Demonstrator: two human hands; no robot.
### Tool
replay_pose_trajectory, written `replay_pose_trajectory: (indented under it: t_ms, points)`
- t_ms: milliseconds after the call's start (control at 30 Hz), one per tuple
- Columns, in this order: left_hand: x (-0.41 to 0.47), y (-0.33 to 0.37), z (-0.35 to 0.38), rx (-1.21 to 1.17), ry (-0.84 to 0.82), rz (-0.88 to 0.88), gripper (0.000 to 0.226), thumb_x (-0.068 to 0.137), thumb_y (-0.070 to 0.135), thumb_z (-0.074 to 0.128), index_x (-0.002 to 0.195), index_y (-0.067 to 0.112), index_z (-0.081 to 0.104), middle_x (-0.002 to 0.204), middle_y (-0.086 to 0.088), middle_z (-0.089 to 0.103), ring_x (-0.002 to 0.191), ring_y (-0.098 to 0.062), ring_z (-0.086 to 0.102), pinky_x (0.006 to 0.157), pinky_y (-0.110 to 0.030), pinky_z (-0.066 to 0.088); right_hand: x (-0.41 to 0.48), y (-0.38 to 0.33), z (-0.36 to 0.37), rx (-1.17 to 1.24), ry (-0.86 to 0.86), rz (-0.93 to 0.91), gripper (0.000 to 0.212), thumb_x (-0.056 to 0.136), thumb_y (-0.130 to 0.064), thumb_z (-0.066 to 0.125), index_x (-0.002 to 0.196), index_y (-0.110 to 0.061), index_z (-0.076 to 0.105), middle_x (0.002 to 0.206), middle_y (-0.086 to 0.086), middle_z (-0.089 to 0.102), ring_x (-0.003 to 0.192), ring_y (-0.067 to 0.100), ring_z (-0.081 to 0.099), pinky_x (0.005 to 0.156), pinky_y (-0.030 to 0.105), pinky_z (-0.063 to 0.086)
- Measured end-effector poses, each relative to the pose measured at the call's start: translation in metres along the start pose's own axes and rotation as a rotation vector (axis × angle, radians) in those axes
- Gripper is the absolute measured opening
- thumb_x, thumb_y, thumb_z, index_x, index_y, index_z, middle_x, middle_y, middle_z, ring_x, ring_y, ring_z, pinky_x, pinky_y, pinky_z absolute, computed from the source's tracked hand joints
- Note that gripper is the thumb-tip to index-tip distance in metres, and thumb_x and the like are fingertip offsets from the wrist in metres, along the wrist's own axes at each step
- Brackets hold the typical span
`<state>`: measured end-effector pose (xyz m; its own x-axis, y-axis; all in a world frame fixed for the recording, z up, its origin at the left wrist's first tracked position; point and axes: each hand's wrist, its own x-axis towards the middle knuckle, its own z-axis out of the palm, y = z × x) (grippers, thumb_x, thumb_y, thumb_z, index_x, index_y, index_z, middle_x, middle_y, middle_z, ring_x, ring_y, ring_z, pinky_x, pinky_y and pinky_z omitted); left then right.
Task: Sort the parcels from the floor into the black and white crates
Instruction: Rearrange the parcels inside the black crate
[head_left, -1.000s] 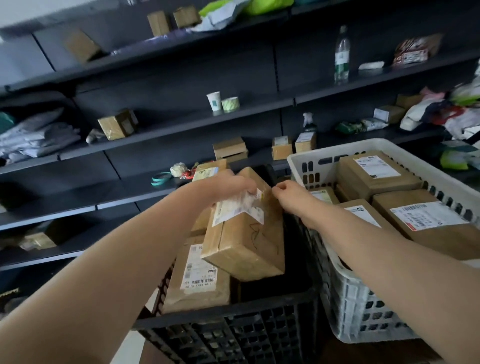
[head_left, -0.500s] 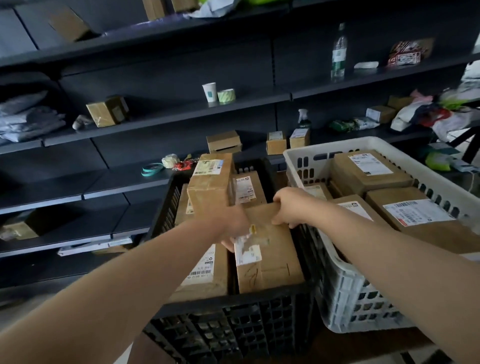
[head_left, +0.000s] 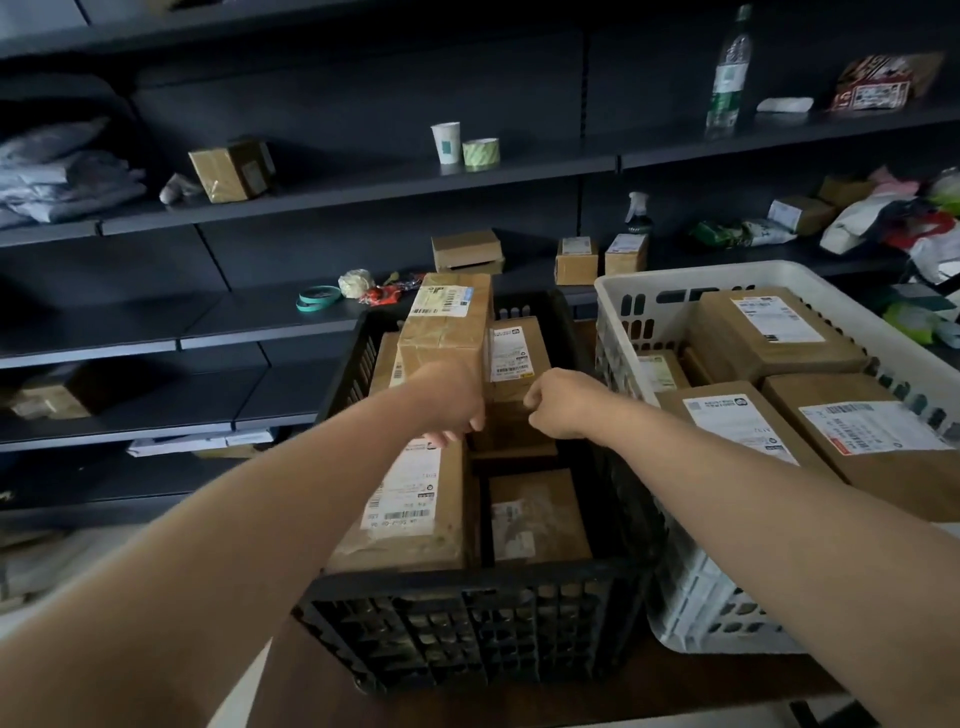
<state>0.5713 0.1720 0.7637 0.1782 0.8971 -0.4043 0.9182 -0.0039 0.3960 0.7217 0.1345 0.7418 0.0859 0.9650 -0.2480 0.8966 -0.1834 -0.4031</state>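
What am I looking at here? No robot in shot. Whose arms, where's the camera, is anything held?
No robot: these are a person's two bare arms, filmed by one wide-angle camera worn on the head, looking forward and down. The left hand and right hand hang with curled fingers over the black crate; whether either grips a parcel cannot be told. A labelled parcel lies at the crate's near left, a taller one stands at the back. The white crate beside it on the right also holds labelled parcels. Behind are dark shelves with small boxes, a paper cup and a bottle.
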Motion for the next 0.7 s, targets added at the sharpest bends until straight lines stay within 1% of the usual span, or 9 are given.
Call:
replay_pose_trajectory:
  t_ms: [67,167,233,300,367,433,500,633,700]
  points:
    - [-0.004,-0.01,-0.018,-0.015,0.051,-0.038,0.005,0.088,0.006,0.068,0.083,0.003,0.068,0.077,-0.01,0.074,0.073,-0.018,0.073,0.065,-0.031,0.062,0.002,-0.005,0.002,0.101,0.025,0.019,0.039,0.092,-0.007,0.05,0.13,-0.013,0.059,0.13,0.01,0.059,0.116,0.027,0.058,0.095,0.036,0.049]
    - [-0.008,-0.032,-0.036,-0.051,0.021,-0.151,0.022,0.085,0.0,0.067,0.064,0.002,0.06,0.051,-0.005,0.064,0.052,-0.017,0.062,0.052,-0.027,0.053,0.006,-0.013,0.003,0.222,0.084,0.035,0.046,0.094,-0.005,0.046,0.14,-0.011,0.05,0.139,0.012,0.053,0.123,0.031,0.052,0.095,0.036,0.047]
    - [-0.01,-0.046,-0.046,-0.116,0.131,-0.202,0.017,0.088,0.003,0.066,0.071,0.0,0.065,0.06,-0.009,0.068,0.055,-0.019,0.066,0.047,-0.027,0.053,0.009,-0.019,0.003,0.361,0.116,0.024,0.044,0.098,-0.01,0.043,0.142,-0.011,0.046,0.139,0.012,0.051,0.121,0.03,0.051,0.095,0.036,0.045]
    - [-0.01,-0.055,-0.052,-0.247,0.332,-0.19,0.014,0.092,0.006,0.058,0.088,-0.003,0.069,0.071,-0.014,0.07,0.062,-0.025,0.07,0.051,-0.032,0.058,0.012,-0.027,0.002,0.573,0.136,0.011,0.04,0.104,-0.021,0.037,0.141,-0.013,0.046,0.136,0.01,0.052,0.111,0.025,0.051,0.092,0.036,0.045]
    - [-0.006,-0.058,-0.056,-0.458,0.503,-0.122,0.022,0.094,0.007,0.048,0.101,-0.003,0.066,0.092,-0.02,0.071,0.084,-0.034,0.072,0.073,-0.045,0.062,0.012,-0.036,-0.002,0.729,0.137,0.0,0.042,0.105,-0.034,0.032,0.14,-0.016,0.047,0.134,0.009,0.053,0.104,0.02,0.048,0.092,0.035,0.043]
    - [-0.006,-0.053,-0.057,-0.643,0.585,-0.074,0.022,0.097,0.013,0.041,0.091,0.006,0.061,0.102,-0.017,0.066,0.095,-0.033,0.067,0.087,-0.051,0.058,0.012,-0.044,-0.004,0.836,0.112,-0.003,0.047,0.105,-0.044,0.028,0.141,-0.019,0.045,0.138,0.008,0.051,0.111,0.022,0.049,0.098,0.037,0.041]
    - [-0.007,-0.045,-0.056,-0.691,0.576,-0.08,0.03,0.1,0.03,0.038,0.083,0.012,0.055,0.095,-0.013,0.06,0.089,-0.03,0.061,0.091,-0.052,0.056,0.012,-0.05,-0.005,0.907,0.057,0.008,0.055,0.103,-0.052,0.025,0.147,-0.022,0.038,0.149,0.005,0.044,0.132,0.026,0.043,0.108,0.041,0.036]
    - [-0.002,-0.036,-0.053,-0.702,0.471,-0.071,0.051,0.098,0.053,0.028,0.116,0.013,0.055,0.103,-0.007,0.059,0.094,-0.023,0.057,0.097,-0.046,0.05,0.018,-0.058,-0.003,0.97,-0.013,0.001,0.061,0.099,-0.061,0.025,0.151,-0.028,0.029,0.157,0.002,0.034,0.143,0.027,0.031,0.114,0.045,0.029]
    - [0.002,-0.034,-0.051,-0.784,0.431,-0.069,0.049,0.098,0.053,0.028,0.103,0.015,0.058,0.094,-0.003,0.057,0.085,-0.017,0.054,0.088,-0.038,0.049,0.023,-0.06,-0.001,1.016,-0.026,0.02,0.06,0.099,-0.061,0.027,0.151,-0.03,0.03,0.156,0.002,0.034,0.143,0.028,0.032,0.114,0.047,0.029]
